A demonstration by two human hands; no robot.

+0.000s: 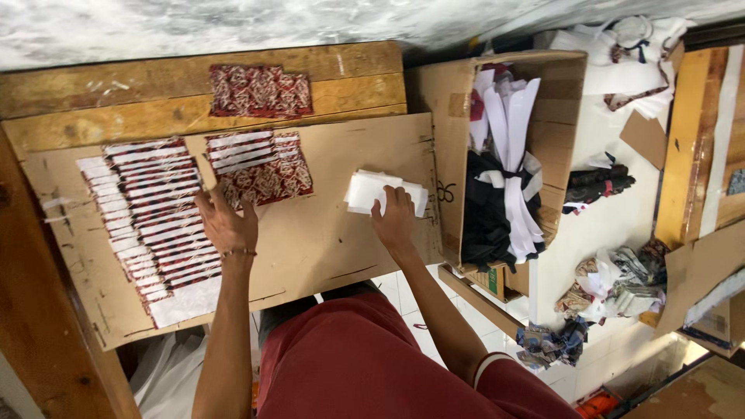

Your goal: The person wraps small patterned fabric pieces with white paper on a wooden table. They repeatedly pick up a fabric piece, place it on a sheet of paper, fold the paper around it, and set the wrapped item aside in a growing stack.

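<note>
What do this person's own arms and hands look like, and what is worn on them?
Both forearms are bare. The left hand has a thin bracelet at the wrist. The right hand wears nothing visible. A dark red short sleeve with a pale edge covers the right upper arm.

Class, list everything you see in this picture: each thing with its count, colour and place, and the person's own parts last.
Cardboard sheet: one, brown, over the lap.
Strips: many, red-patterned with white bands, overlapping row at left.
Patterned pieces: one stack, red, sheet's middle.
Red fabric: one piece, on the wooden planks.
White stack: one, sheet's right edge.
Box: one, brown, holding white and black cloth.
Cloth scraps: several, mixed colours, floor at right.
Left hand: on the patterned pieces.
Right hand: on the white stack.
</note>
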